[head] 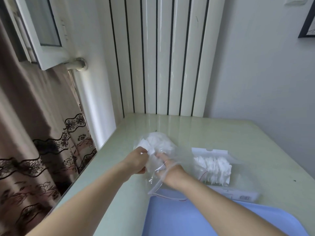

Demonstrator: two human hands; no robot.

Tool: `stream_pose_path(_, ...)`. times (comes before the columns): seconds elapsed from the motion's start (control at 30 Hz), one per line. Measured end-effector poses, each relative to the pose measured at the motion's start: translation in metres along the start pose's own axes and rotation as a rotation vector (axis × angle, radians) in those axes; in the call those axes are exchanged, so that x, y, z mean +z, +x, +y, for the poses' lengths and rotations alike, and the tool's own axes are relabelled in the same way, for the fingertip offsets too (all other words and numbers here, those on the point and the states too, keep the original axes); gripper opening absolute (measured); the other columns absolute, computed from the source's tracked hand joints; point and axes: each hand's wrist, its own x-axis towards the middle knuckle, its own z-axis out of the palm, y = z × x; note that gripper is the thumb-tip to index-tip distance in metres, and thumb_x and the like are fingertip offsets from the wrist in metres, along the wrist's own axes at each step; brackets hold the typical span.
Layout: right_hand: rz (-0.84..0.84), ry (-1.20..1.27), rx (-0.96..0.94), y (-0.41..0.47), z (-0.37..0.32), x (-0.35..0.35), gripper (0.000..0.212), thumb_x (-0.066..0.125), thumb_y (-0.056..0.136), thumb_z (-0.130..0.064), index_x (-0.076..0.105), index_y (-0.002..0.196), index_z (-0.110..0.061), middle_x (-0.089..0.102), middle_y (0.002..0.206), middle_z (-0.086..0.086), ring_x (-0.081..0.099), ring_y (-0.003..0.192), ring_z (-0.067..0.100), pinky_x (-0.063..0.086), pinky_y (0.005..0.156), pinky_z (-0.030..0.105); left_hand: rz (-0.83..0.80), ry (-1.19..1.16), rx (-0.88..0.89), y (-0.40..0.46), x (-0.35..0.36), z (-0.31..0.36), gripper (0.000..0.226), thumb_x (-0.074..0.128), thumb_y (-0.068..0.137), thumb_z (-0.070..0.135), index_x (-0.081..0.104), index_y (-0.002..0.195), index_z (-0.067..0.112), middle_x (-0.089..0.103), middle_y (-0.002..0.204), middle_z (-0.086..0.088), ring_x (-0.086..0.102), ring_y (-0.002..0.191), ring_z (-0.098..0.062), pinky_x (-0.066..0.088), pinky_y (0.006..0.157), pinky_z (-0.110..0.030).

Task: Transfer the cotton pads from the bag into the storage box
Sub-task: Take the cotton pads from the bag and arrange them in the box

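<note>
Our left hand (138, 159) pinched the clear bag (157, 150) while our right hand (170, 171) reached inside among cotton pads (156, 142), its grip unclear.

Clear zip bag (158, 160) of white cotton pads (157, 142) lies open-mouthed beside a blue box (187, 218).

A pale green table (255, 142) stands against a white ribbed radiator (162, 57), with a brown lace-trimmed curtain (34, 133) hanging at its left below a white window frame (44, 40) and a dark picture frame (306, 23) on the right wall.
</note>
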Motion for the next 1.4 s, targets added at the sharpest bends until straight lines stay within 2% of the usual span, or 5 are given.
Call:
stream_pose_path(0.4,0.093,-0.076,0.084,0.007,0.003,-0.005,0.037,0.065,0.091,-0.023,0.054,0.126,-0.016,0.052,0.101,-0.004,0.049,0.088,0.015,0.039,0.076,0.023,-0.051,0.096,0.025,-0.001,0.003,0.003,0.026,0.056,0.099,0.026,0.053,0.122,0.015,0.057,0.081,-0.003,0.055,0.066,-0.017,0.054,0.068,-0.021)
stream_pose_path(0.6,0.084,-0.013,0.143,-0.007,0.002,-0.015,0.008,0.061,0.085,-0.008,0.054,0.086,-0.012,0.045,0.074,-0.005,0.044,0.071,0.015,0.038,0.063,0.022,0.018,0.255,0.084,0.004,0.005,0.004,0.023,0.050,0.100,0.029,0.049,0.120,0.018,0.058,0.082,-0.002,0.059,0.075,-0.022,0.052,0.091,-0.035)
stream_pose_path(1.07,0.066,0.260,0.147,-0.080,0.005,-0.054,0.038,0.071,0.068,-0.057,0.055,0.074,-0.024,0.051,0.071,-0.007,0.049,0.068,0.013,0.039,0.068,0.029,0.114,0.467,0.048,0.006,0.005,0.003,0.053,0.043,0.101,0.030,0.030,0.152,0.023,0.053,0.140,-0.016,0.054,0.125,-0.033,0.042,0.108,-0.040)
stream_pose_path(1.23,0.041,0.391,0.107,-0.106,0.015,-0.081,0.021,0.079,0.073,-0.023,0.060,0.064,-0.020,0.054,0.060,-0.008,0.053,0.068,0.015,0.050,0.077,0.032,0.192,0.686,0.145,-0.019,0.015,0.029,0.058,0.046,0.101,0.034,0.025,0.153,0.019,0.033,0.150,-0.019,0.050,0.124,-0.037,0.044,0.096,-0.036)
stream_pose_path(1.4,0.022,0.569,0.057,-0.126,0.021,-0.122,0.020,0.075,0.078,0.002,0.059,0.078,-0.011,0.055,0.063,-0.002,0.056,0.065,0.013,0.048,0.071,0.027,0.040,0.538,0.557,-0.071,0.049,0.074,0.032,0.058,0.094,0.033,0.054,0.125,0.027,0.060,0.124,0.003,0.060,0.106,-0.015,0.052,0.088,-0.033)
